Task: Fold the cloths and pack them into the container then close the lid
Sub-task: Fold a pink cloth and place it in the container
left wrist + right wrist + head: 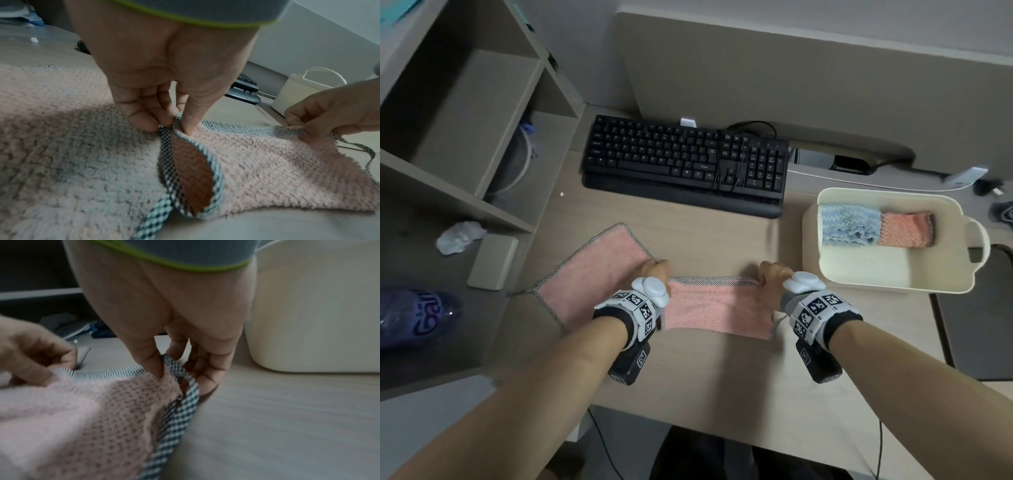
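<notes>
A pink cloth [717, 308] with a checked border is stretched between both hands just above the desk. My left hand [658, 270] pinches its left top corner [174, 125] between thumb and fingers. My right hand [770, 272] pinches the right top corner [170, 363]. A second pink cloth [589, 270] lies flat on the desk under and to the left of the left hand. The cream container [887, 282] stands open at the right, holding a folded blue cloth [847, 224] and a folded orange cloth [907, 228] along its far side. No lid is in view.
A black keyboard [685, 164] lies behind the cloths. A shelf unit [448, 144] stands at the left with a crumpled tissue [460, 236], a beige block [493, 262] and a purple bag [414, 315]. A dark mat [976, 329] lies at the right edge.
</notes>
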{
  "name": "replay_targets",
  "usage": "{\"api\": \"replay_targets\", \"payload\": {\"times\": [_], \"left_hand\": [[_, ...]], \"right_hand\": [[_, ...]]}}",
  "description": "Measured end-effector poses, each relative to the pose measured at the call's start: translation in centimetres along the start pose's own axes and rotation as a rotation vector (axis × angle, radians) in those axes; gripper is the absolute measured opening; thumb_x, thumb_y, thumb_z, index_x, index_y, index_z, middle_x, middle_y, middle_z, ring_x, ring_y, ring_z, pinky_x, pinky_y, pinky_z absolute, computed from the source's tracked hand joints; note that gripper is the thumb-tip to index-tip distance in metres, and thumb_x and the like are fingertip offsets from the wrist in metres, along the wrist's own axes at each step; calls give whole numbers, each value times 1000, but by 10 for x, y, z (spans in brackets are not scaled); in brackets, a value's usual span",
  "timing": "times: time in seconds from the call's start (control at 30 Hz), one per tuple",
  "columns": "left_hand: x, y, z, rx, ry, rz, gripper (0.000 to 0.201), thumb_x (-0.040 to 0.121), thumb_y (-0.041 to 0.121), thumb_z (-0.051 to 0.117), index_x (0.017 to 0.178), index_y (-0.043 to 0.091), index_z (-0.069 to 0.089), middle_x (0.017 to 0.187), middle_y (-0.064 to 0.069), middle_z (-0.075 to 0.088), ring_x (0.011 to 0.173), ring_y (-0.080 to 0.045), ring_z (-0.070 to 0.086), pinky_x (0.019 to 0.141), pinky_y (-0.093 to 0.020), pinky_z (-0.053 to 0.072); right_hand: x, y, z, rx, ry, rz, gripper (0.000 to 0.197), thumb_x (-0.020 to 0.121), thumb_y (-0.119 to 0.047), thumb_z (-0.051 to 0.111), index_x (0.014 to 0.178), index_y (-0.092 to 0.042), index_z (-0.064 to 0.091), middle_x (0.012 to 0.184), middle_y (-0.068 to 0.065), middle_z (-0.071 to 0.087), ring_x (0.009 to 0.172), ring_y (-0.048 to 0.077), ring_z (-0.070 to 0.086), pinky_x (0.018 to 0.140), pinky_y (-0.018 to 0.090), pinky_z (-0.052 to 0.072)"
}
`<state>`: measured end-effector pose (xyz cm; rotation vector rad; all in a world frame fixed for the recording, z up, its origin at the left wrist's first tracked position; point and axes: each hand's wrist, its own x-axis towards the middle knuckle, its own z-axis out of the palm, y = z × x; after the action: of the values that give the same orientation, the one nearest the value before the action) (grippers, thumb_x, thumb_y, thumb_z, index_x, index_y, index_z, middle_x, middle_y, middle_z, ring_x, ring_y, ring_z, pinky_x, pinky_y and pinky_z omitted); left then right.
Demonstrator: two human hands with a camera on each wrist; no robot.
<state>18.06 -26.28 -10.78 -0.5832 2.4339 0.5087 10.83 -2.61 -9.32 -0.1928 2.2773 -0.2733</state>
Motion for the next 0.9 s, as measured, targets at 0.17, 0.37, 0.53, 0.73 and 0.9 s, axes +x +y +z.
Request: {"api": "replay_targets", "payload": {"times": [0.17, 0.37, 0.53, 0.73, 0.9], "left_hand": [[-9, -6, -5, 30, 53, 120, 11, 82, 5, 59, 92, 10, 58, 104, -7, 51, 97, -26, 51, 83, -32, 46], [-29, -9, -21, -49, 124, 185, 14, 79, 9, 67, 83, 13, 55, 95, -8, 61, 92, -29, 56, 78, -31, 39], [-53, -6, -35, -137, 149, 180, 12, 79, 0, 64, 83, 9, 58, 93, -9, 66, 86, -25, 56, 69, -30, 43], [-78, -4, -58, -186, 200, 172, 21, 78, 0, 57, 89, 16, 51, 87, -9, 66, 75, -29, 60, 64, -34, 47], [-83, -3, -72, -203, 172, 132, 39, 80, -4, 53, 114, 16, 53, 100, -5, 62, 83, -23, 57, 68, -29, 45]], "right_hand": [[-15, -2, -12, 68, 19, -10, 14, 86, -8, 57, 90, -20, 50, 87, 2, 53, 74, 21, 50, 66, 29, 40], [-31, -5, -28, 116, 74, -72, 31, 82, 5, 47, 92, -21, 60, 85, 1, 59, 63, 22, 63, 56, 33, 55], [-48, -12, -46, 75, 26, -58, 28, 84, -5, 56, 107, -19, 67, 90, 3, 67, 75, 23, 68, 61, 29, 55], [-69, -20, -68, -15, 62, -107, 17, 87, -14, 53, 88, -20, 70, 86, 1, 67, 77, 22, 67, 62, 27, 53], [-77, -29, -84, -41, 79, -139, 13, 85, -29, 63, 87, -17, 68, 82, 5, 74, 66, 20, 67, 56, 25, 50]]}}
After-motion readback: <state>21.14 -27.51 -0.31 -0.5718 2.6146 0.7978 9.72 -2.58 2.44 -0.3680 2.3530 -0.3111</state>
